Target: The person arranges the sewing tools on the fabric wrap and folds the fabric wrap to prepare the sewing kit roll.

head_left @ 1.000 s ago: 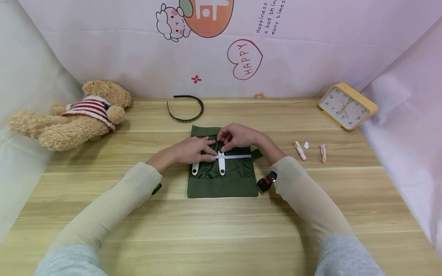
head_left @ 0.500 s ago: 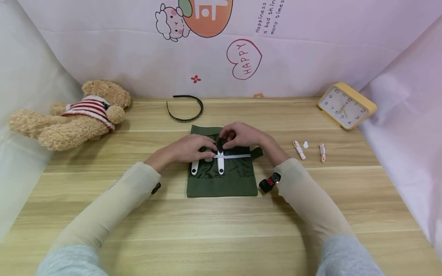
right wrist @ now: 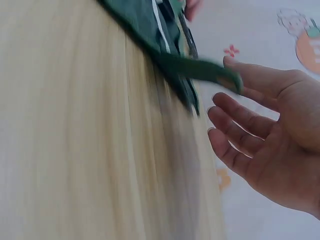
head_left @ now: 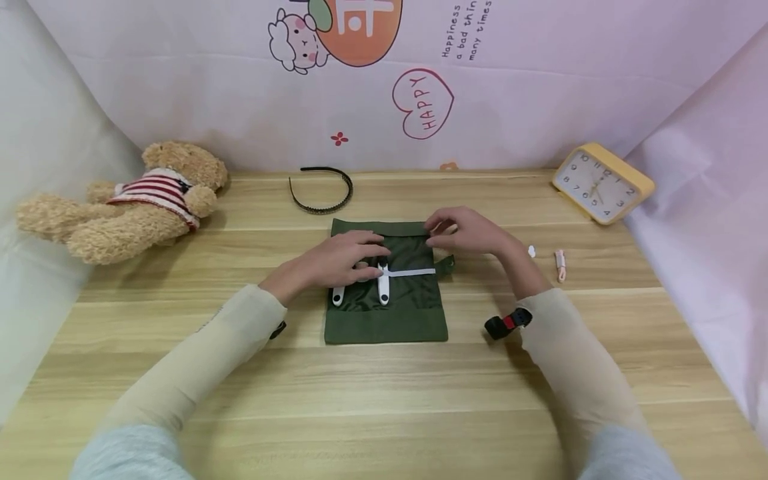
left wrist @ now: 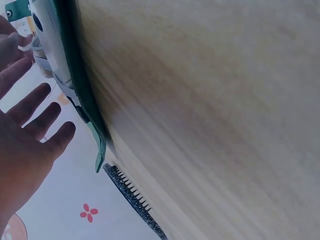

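Note:
A dark green fabric tool roll (head_left: 387,327) lies unfolded on the table, with a pale elastic strap (head_left: 413,273) across it. Under the strap is a white-handled tool (head_left: 384,290) with a dark upper part and a black dot at its lower end. A second white handle (head_left: 339,295) lies at the left edge, partly covered by my left hand (head_left: 342,259). That hand spreads over the roll's left half, fingers relaxed. My right hand (head_left: 465,230), holding nothing, hovers with bent fingers at the roll's upper right corner. Beside it, a green strap tab (right wrist: 200,70) sticks out.
A teddy bear (head_left: 150,200) lies at the left, and a black toothed headband (head_left: 348,193) rests behind the roll. To the right are a yellow clock (head_left: 603,183), a small pink bundle (head_left: 561,265) and a little white piece (head_left: 531,251).
My right hand has left the middle tool's dark top and moved right to the roll's corner. Its forearm now covers one of the small bundles. The left hand has shifted slightly right.

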### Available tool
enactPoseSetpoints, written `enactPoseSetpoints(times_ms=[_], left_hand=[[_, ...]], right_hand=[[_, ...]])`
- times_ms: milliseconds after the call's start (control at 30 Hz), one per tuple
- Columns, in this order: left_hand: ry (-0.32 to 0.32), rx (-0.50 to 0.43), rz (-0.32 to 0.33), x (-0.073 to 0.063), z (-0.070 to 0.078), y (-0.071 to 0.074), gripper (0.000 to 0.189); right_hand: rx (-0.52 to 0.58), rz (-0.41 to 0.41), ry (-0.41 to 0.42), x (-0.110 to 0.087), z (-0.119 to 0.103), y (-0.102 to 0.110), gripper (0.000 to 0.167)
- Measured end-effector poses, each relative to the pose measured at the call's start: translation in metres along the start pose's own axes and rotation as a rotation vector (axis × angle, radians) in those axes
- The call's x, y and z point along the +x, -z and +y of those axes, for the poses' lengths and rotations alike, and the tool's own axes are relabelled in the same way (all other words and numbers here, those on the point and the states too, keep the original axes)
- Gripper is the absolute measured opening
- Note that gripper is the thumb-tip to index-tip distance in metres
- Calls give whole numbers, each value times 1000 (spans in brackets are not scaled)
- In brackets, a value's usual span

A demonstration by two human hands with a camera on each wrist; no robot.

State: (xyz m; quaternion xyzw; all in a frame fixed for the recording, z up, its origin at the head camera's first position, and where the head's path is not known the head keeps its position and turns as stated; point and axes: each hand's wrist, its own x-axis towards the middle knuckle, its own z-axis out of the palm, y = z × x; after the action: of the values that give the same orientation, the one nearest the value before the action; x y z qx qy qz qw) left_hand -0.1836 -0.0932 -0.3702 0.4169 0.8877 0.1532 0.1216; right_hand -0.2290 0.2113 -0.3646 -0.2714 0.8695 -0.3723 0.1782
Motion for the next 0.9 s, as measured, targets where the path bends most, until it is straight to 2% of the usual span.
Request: enactPoseSetpoints(times_ms=[200,367,633,900], left_hand=[[7,11,-14,3,1,-3,53],[0,21,-34,6,2,-5,52],[3,22,-69,9,3,-7,50],[-7,14,-104,8,5,-5,45]], right_hand=[[-8,62,-61,-25,20,17,34],[-35,93,-119,-43,25,31,36],[-57,107,-210,-69,33,48,43],[-70,98,-287,-92,52,59,47]])
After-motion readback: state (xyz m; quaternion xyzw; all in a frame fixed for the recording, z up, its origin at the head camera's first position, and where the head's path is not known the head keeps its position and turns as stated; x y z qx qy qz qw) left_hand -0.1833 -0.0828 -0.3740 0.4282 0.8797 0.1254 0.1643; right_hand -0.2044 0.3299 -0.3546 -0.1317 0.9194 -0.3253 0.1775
